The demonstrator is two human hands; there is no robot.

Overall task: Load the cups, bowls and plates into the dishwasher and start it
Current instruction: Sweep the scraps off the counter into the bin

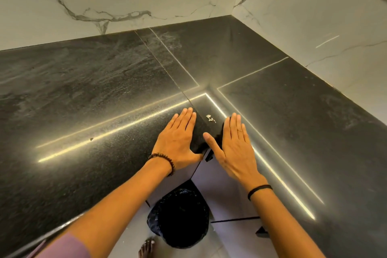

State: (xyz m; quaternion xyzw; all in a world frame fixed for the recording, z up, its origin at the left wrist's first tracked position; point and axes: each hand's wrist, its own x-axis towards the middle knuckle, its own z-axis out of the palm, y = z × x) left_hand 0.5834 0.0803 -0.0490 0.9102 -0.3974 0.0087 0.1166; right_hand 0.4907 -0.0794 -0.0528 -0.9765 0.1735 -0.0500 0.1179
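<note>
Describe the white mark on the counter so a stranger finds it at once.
Start at the inner corner of the black countertop, where the left hand and right hand lie flat. The white mark sits between them, ragged and flaky, unlike the straight light streaks around it.

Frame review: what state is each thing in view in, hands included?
left hand: open, fingers straight, palm down on the countertop.
right hand: open, fingers straight, palm down at the countertop's edge.
countertop: smeared, with small white scraps near its inner corner.
bin: standing below the countertop, uncovered.
Dishes, dishwasher: not in view.
</note>
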